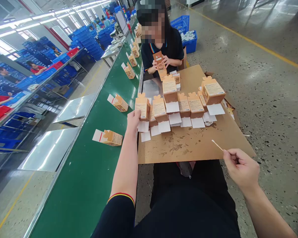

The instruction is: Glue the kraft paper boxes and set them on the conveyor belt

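My left hand is at the near left end of a cluster of small brown cartons, its fingers around the left side of one carton. That carton has an open white flap hanging toward me. Between thumb and fingers of my right hand is a cotton swab, its white tip pointing up and left over the cardboard sheet. Several more cartons stand packed together, among them a raised carton and a larger-looking carton at the right. A small white round item lies by the flaps.
A green conveyor belt runs along my left, with several cartons on it. Across the table a co-worker holds a flat carton. Blue crates stand on the floor behind. Dark smudges mark the cardboard.
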